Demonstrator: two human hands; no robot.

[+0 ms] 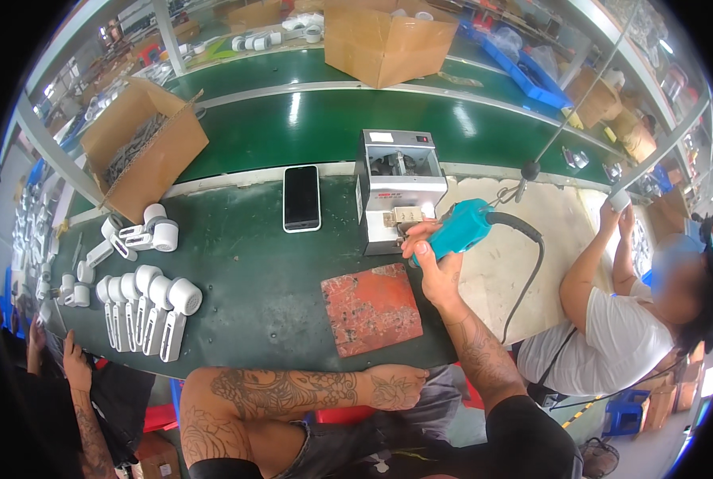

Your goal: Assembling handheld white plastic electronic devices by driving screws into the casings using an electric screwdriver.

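My right hand [434, 259] grips a teal electric screwdriver [462, 227], its tip held against the front of a small grey machine box [396, 188] on the green table. A black cable [532, 255] runs from the tool down to the right. My left hand [396, 389] lies as a loose fist on my lap at the table's near edge, with nothing in it. A reddish-brown mat [371, 307] lies on the table just left of my right forearm.
A black phone [301, 198] lies left of the machine. White plastic parts [150, 307] stand in a row at the left. An open cardboard box [142, 148] of parts sits far left, another box [384, 40] behind. A seated person [612, 319] works on my right; another person's arm [81, 399] shows lower left.
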